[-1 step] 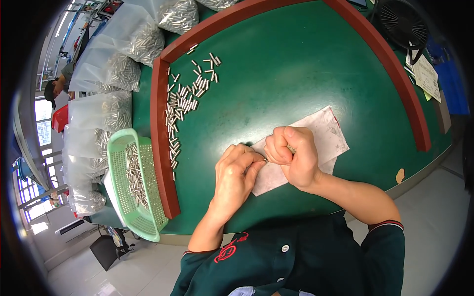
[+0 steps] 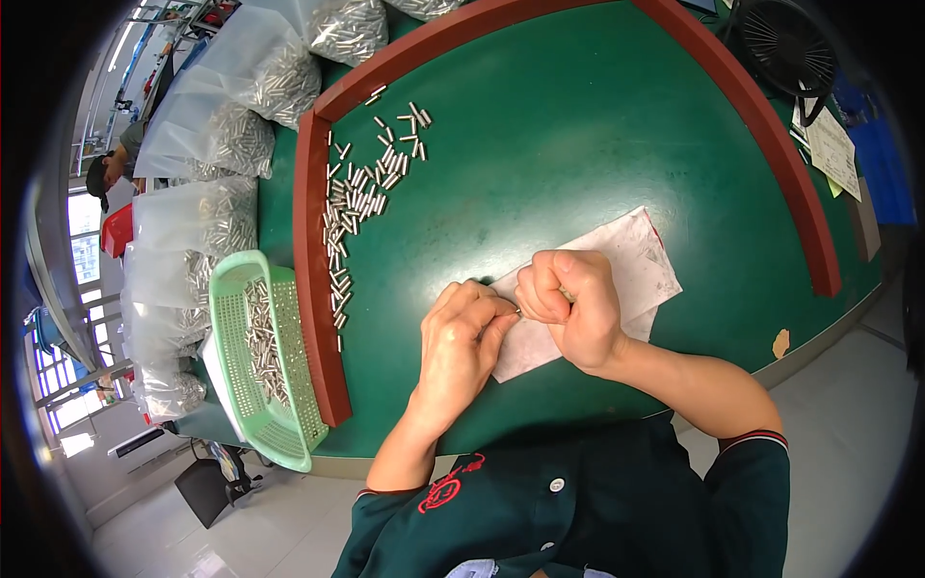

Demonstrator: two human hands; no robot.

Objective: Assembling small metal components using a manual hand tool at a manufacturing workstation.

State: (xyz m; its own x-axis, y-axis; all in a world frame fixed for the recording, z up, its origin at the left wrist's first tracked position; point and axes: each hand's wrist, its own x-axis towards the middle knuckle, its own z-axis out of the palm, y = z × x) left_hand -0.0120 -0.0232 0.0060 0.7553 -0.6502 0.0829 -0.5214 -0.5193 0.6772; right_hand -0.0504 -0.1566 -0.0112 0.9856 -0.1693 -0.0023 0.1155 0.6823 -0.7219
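Left hand [image 2: 461,339]: closed, pinching small metal pin [image 2: 517,311].
Right hand [image 2: 567,303]: fisted, gripping same pin.
Risk: pin may slip, rolling toward loose pins [image 2: 358,197] at 10 o'clock.

Desk [image 2: 578,144]: matt green covering, smooth, edged with a glossy reddish-brown rim [image 2: 310,270]. Loose pins [image 2: 356,193]: bright, polished metal. Basket [image 2: 236,328]: pale green perforated plastic. Bags [image 2: 241,87]: clear, shiny plastic film. Sheet [image 2: 626,260] under the hands: white, matt, slightly creased paper or cloth. Fan [image 2: 785,43]: black plastic.
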